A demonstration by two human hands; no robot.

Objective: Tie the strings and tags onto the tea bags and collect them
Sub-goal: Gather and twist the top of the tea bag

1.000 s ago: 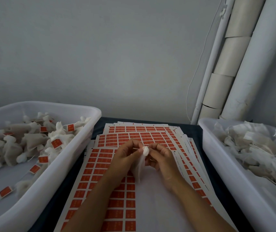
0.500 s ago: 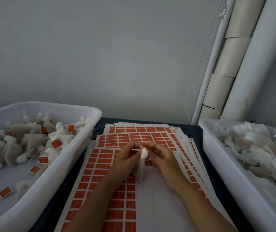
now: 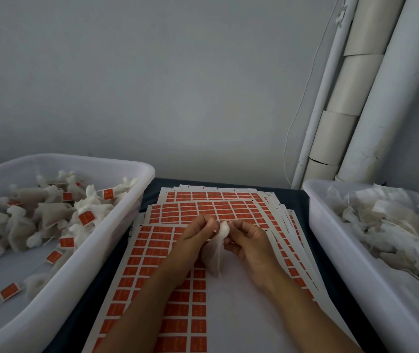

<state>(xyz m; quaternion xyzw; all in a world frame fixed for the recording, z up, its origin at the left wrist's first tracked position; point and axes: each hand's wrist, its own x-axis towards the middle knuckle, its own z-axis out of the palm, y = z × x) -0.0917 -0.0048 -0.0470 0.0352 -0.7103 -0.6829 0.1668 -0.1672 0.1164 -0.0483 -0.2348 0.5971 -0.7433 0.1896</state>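
Along the left edge of the dark blue table [image 3: 150,197] sits a white rectangular plastic tub [image 3: 116,240]. It holds a loose heap of finished white mesh tea bags [image 3: 38,220] with small orange paper tags [image 3: 85,218], piled toward its far end; its near floor is mostly bare, with a few stray tags. A narrow strip of dark table shows between this tub's right rim and a fanned stack of white sheets printed with orange tag rectangles [image 3: 203,207], which covers the middle of the table from the far edge to the near edge.

Above the stack, the left hand [image 3: 193,240] has its fingers curled, its fingertips pinching at the gathered neck of a white mesh tea bag [image 3: 218,248] that hangs between both hands. The right hand [image 3: 251,243], fingers likewise curled, pinches the same neck from the other side. Whether a string is held there is too fine to tell.

Another thin strip of table separates the sheets from a second white plastic tub [image 3: 330,240] on the right edge, filled with untagged white tea bags [image 3: 391,225]. Behind it, pale cardboard tubes [image 3: 351,98] lean in the corner.
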